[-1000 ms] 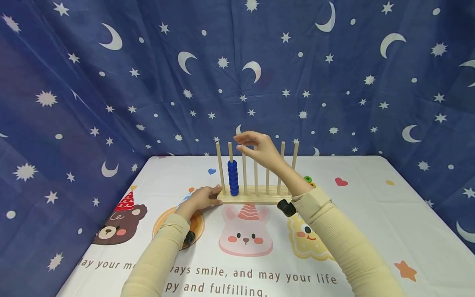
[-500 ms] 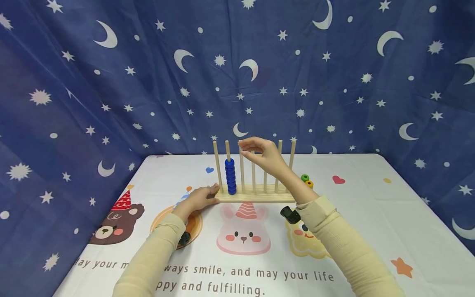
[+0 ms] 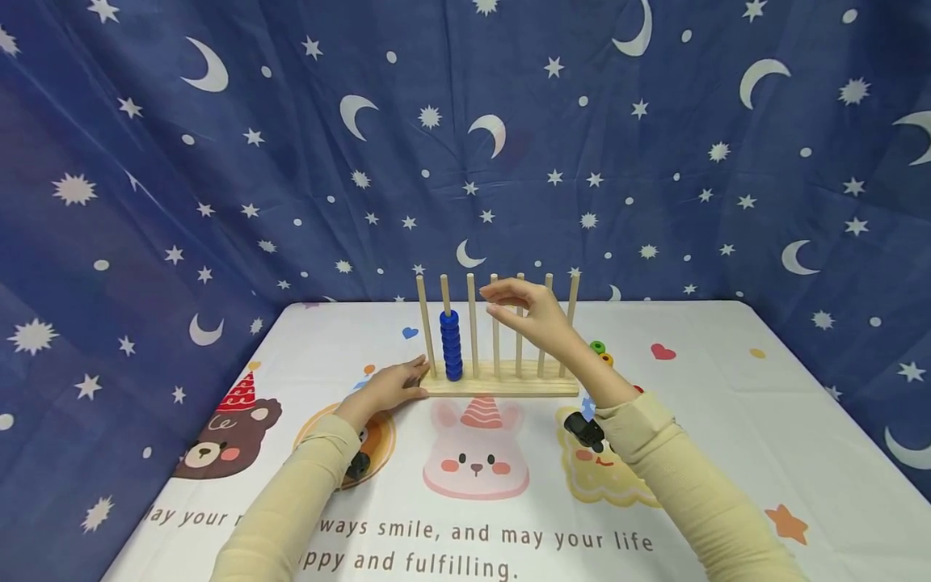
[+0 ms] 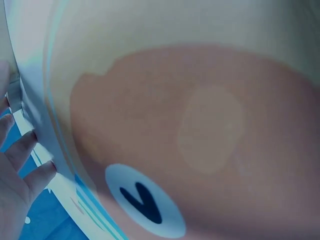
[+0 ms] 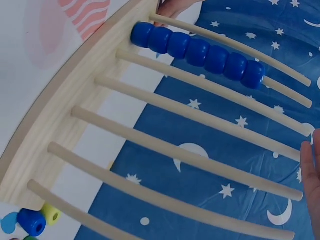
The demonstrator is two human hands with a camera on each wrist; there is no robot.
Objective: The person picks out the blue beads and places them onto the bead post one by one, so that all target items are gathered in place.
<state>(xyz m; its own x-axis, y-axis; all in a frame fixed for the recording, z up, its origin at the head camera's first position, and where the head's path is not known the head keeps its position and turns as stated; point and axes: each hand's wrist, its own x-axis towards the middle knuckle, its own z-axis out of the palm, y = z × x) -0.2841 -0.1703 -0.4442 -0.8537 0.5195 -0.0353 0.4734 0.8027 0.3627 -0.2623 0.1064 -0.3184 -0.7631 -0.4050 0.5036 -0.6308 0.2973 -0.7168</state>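
Note:
A wooden peg rack (image 3: pixel 509 389) with a row of several upright pegs stands at the middle of the table. Blue beads (image 3: pixel 451 347) are stacked on its second peg from the left; in the right wrist view the same blue stack (image 5: pixel 197 52) covers most of that peg. My left hand (image 3: pixel 388 386) holds the rack's left end, thumb in front and fingers behind. My right hand (image 3: pixel 540 317) hovers before the upper part of the right-hand pegs, fingers loosely bent and apart from the thumb, with nothing between them. Only its fingertips (image 5: pixel 311 165) enter the right wrist view.
Loose beads lie right of the rack, partly behind the right forearm: a green bead (image 3: pixel 597 347), a yellow one (image 5: pixel 51 214) and a blue one (image 5: pixel 31 222). A printed white cloth (image 3: pixel 698 420) covers the table. A dark blue star-patterned curtain (image 3: pixel 407 162) hangs behind.
My right hand has moved right and slightly down, away from the top of the second peg. The left hand keeps its hold on the rack, and the bead stack looks the same.

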